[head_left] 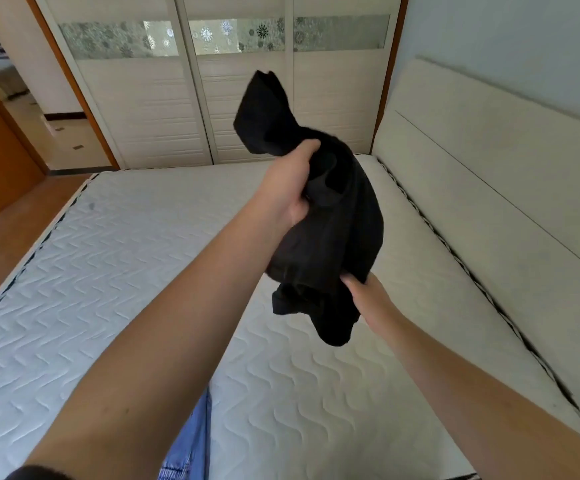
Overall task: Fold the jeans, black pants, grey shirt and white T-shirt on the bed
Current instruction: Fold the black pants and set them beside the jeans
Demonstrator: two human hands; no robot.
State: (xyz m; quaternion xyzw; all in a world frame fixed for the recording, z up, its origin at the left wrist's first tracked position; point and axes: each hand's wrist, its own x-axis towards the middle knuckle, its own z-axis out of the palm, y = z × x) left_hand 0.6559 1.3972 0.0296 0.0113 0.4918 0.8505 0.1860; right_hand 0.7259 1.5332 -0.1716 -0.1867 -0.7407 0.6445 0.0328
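Observation:
The black pants [330, 230] hang bunched in the air above the white quilted mattress [108, 271]. My left hand [292, 188] grips the upper part of the bundle, and one end of the cloth sticks up above that hand. My right hand [368, 299] holds the lower edge, its fingers partly hidden in the fabric. A strip of blue jeans [191, 441] shows at the near edge of the bed, mostly hidden under my left forearm. The grey shirt and the white T-shirt are not in view.
A padded white headboard [489, 188] runs along the right side of the bed. A white sliding-door wardrobe [212, 98] stands beyond the far edge. Wooden floor [15, 237] and an open doorway [49, 126] lie to the left.

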